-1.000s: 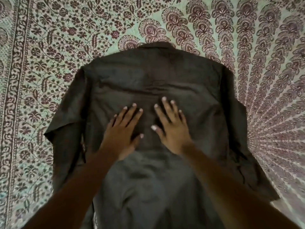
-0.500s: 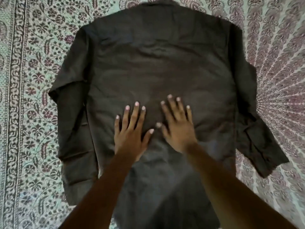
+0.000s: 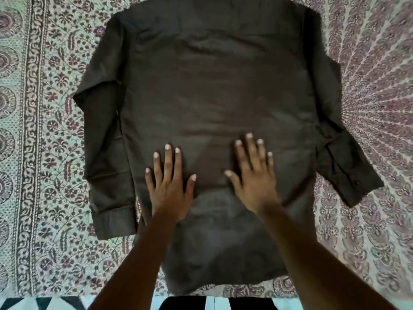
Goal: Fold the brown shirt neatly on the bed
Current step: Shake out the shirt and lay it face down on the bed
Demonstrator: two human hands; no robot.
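The brown shirt (image 3: 212, 86) lies spread flat on the bed, back side up, collar end at the top edge of the view. Its left sleeve (image 3: 107, 153) lies folded down along the body. Its right sleeve (image 3: 344, 157) angles out to the lower right. My left hand (image 3: 169, 186) presses flat on the lower middle of the shirt, fingers straight and spread. My right hand (image 3: 254, 177) presses flat beside it, a palm's width to the right, fingers also spread. Both forearms cover part of the shirt's hem.
A patterned bedsheet (image 3: 44, 130) in pale green and maroon covers the bed all around the shirt. The bed's near edge runs along the bottom, with a black and light patterned floor (image 3: 33, 304) below it.
Both hands have slid down the shirt toward its hem and moved a little apart. The view has tilted down, so more of the sleeves and the hem shows.
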